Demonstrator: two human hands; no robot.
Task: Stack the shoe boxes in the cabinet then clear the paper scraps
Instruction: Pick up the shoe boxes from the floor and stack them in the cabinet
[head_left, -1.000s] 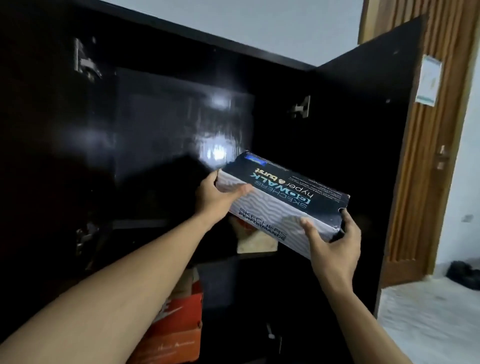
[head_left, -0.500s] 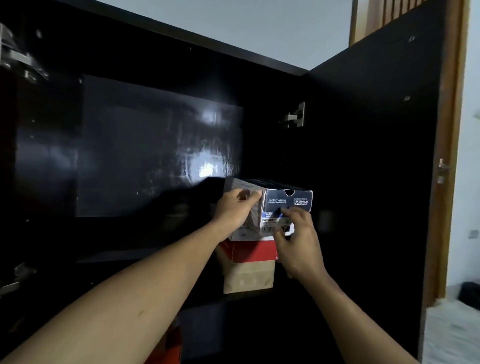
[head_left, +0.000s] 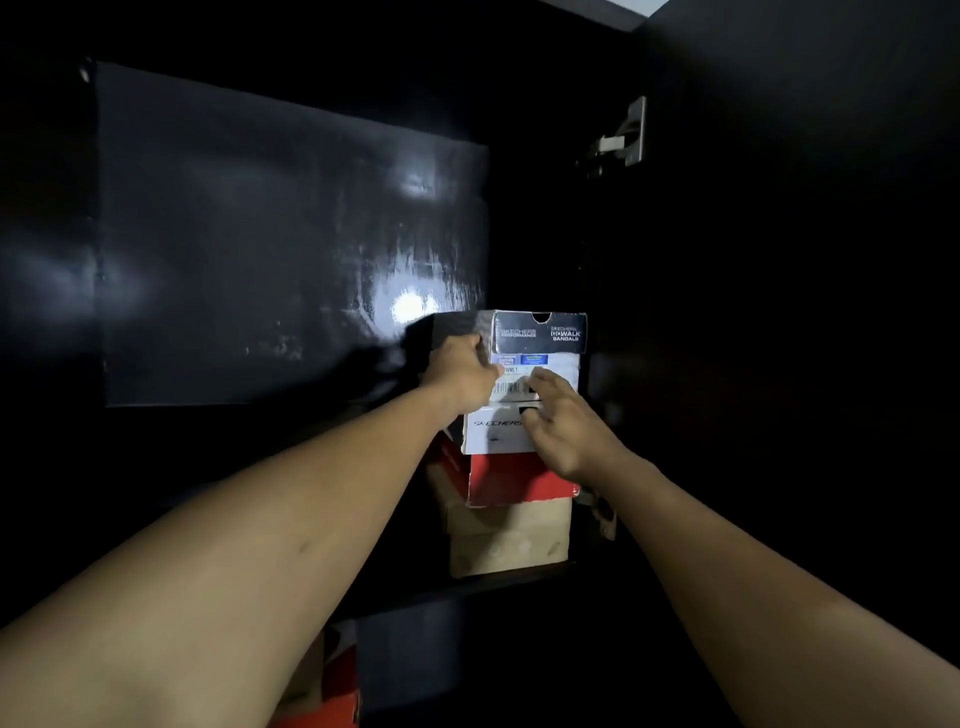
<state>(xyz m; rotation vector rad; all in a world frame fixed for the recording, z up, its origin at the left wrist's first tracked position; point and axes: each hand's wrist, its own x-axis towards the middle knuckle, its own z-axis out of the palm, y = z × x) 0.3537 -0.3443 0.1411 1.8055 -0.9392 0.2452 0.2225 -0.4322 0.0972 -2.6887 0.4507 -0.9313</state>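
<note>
Cardboard meets both sets of fingers at the near end of the dark box (head_left: 540, 332), which sits on top of the stack inside the cabinet (head_left: 753, 312). The left hand (head_left: 460, 376) grips the box's left front corner. Its fingers (head_left: 470, 345) are curled round onto the left side, and the thumb lies across the edge of the label face. The right hand (head_left: 563, 426) holds nothing. Its fingers (head_left: 540, 379) are loosely spread and nearly straight. The tips rest on the barcode label and the palm lies over the seam with the white box (head_left: 493, 431) below.

Under the white box lies a red box (head_left: 519, 483), turned slightly so its left corner juts out. Under that a brown box (head_left: 509, 545) stands on the shelf (head_left: 467, 590). The near faces of the two upper boxes are roughly flush, and the brown box comes close to the shelf's front edge.

On the right, the stack stands just beside the cabinet's dark side wall (head_left: 613, 364), with only a thin gap. A metal hinge (head_left: 623, 135) sits well above it. To the left, the shelf runs off into shadow, and what lies there cannot be told. Above the dark box, the glossy back panel (head_left: 291, 234) shows bare up to the cabinet top. Below the shelf, an orange-red box (head_left: 337, 691) shows partly behind the left forearm.
</note>
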